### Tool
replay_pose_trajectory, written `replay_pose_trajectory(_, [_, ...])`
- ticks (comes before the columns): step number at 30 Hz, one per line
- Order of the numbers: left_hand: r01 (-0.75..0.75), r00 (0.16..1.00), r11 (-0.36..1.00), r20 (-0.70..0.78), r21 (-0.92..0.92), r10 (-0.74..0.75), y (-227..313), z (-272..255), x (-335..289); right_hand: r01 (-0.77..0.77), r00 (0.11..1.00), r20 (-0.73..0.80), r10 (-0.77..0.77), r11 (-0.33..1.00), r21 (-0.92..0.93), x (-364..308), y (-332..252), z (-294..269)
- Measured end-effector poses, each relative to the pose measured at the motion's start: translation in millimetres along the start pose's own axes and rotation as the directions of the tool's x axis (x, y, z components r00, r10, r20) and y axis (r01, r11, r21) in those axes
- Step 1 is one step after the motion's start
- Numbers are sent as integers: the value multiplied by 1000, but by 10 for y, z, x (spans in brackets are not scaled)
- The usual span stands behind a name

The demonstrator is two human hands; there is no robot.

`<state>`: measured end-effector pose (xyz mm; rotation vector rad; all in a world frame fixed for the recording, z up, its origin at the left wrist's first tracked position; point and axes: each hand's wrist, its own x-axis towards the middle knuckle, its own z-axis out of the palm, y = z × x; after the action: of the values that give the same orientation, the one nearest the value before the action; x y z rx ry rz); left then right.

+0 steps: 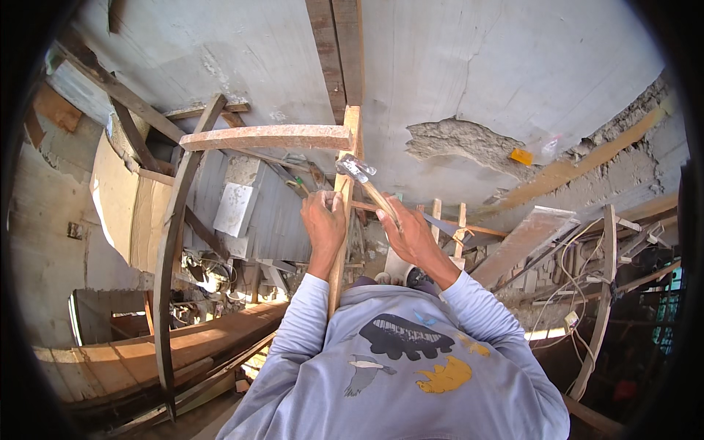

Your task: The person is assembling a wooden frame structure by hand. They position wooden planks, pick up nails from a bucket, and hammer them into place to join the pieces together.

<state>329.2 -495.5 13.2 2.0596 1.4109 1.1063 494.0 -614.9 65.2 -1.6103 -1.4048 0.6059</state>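
Observation:
My right hand [416, 240] is closed around the wooden handle of a hammer [378, 196]. The hammer's metal head lies over a light wooden batten [339, 268], just below where a crosspiece [268, 137] meets it. My left hand [325, 224] rests against the batten's left edge, a little below the hammer head. Its fingers are curled and pressed together; whatever they may hold is hidden. The crosspiece runs left from the batten to a darker, curved-looking upright post [172, 220].
A grey wall with a broken patch [462, 147] stands ahead. On the left are a cardboard sheet [121, 198] and a white block [235, 209]. To the right, a wide plank [524, 242] leans near loose cables [572, 293] and another post [607, 293]. Brown boards [183, 352] lie at lower left.

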Motion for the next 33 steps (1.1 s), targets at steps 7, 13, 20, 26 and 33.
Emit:
replay_pose_trajectory(7, [5,1000,1000,22,-31,-4,-1,-18,24,-91,968,209,137,972,-217,173,-236,-148])
replay_pose_trajectory(13, [-35,999,998,-3,-46,35,17,-28,18,48,996,83,-35,985,-166,128,-247,-100])
replay_pose_trajectory(20, [27,999,999,27,-36,-26,-18,-45,6,-26,995,94,41,988,-154,177,-277,-200])
replay_pose_trajectory(26, [22,999,998,44,-53,-20,-57,-26,-17,-6,986,157,53,957,-289,107,7,-150])
replay_pose_trajectory(33, [120,993,985,25,-124,-117,-54,25,59,-143,990,1,143,989,-45,-44,88,-133])
